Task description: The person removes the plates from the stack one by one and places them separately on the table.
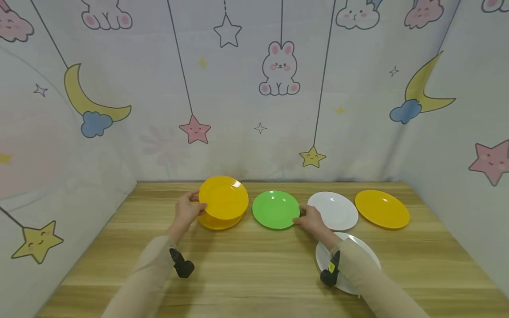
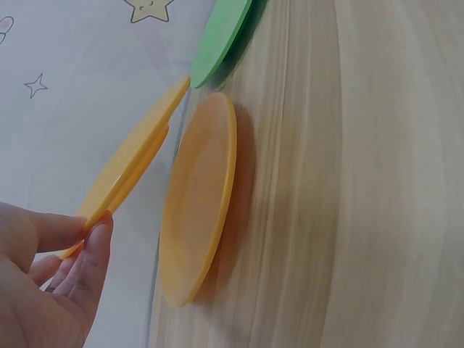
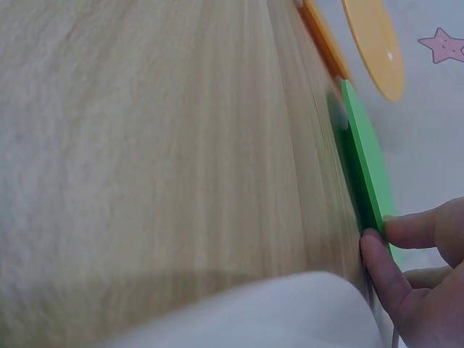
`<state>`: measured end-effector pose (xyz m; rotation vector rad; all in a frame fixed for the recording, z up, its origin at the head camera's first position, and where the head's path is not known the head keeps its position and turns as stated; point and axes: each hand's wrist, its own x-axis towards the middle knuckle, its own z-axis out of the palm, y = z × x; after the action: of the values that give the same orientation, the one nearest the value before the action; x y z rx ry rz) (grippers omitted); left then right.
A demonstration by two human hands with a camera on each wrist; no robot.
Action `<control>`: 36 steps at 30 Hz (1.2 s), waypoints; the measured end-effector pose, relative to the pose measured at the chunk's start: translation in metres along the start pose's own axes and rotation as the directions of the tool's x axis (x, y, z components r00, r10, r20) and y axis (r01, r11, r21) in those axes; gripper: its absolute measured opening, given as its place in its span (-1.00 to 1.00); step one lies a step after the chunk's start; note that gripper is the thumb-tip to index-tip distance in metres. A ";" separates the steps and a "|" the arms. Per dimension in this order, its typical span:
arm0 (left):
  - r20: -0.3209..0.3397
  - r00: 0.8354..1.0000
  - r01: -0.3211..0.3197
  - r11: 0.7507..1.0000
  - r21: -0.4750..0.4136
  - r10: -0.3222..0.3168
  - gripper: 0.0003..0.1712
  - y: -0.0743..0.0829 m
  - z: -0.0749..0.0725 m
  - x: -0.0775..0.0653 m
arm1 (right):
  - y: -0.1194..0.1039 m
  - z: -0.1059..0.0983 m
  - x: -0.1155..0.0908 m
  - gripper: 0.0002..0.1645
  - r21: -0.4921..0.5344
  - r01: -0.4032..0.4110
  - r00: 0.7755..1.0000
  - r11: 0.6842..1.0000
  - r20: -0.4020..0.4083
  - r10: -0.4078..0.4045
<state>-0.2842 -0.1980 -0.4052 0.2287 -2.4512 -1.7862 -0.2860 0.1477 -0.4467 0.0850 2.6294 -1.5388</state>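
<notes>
At the left of the table, my left hand (image 1: 186, 211) pinches the left rim of a yellow-orange plate (image 1: 223, 196) between thumb and fingers. That plate is raised and tilted above a second yellow-orange plate (image 2: 199, 203), which lies on the table with a visible gap between them in the left wrist view. My right hand (image 1: 312, 219) pinches the right rim of a green plate (image 1: 275, 210), thumb on top and a finger beneath. The green plate is low at the tabletop; whether its gripped edge is lifted I cannot tell.
Right of the green plate lies a white plate (image 1: 334, 211), then another yellow-orange plate (image 1: 381, 209). A nearer white plate (image 1: 362, 245) is partly covered by my right forearm. The wooden table (image 1: 246, 274) ends at a patterned cloth wall (image 1: 238, 97) behind and at both sides.
</notes>
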 end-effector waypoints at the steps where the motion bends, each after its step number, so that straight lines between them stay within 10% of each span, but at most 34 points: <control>1: -0.008 1.000 0.001 1.000 -0.009 -0.001 -0.35 -0.001 -0.004 0.000 | 0.000 0.000 0.000 -0.32 0.002 0.000 1.000 1.000 -0.001 0.000; 36: -0.241 0.965 0.087 0.992 -0.092 -0.107 -0.31 -0.048 -0.084 -0.012 | 0.000 0.001 0.003 -0.34 -0.034 -0.003 1.000 0.999 0.005 0.003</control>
<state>-0.2547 -0.2891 -0.4249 0.5374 -2.2270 -1.7687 -0.2889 0.1468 -0.4475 0.0827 2.6488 -1.4906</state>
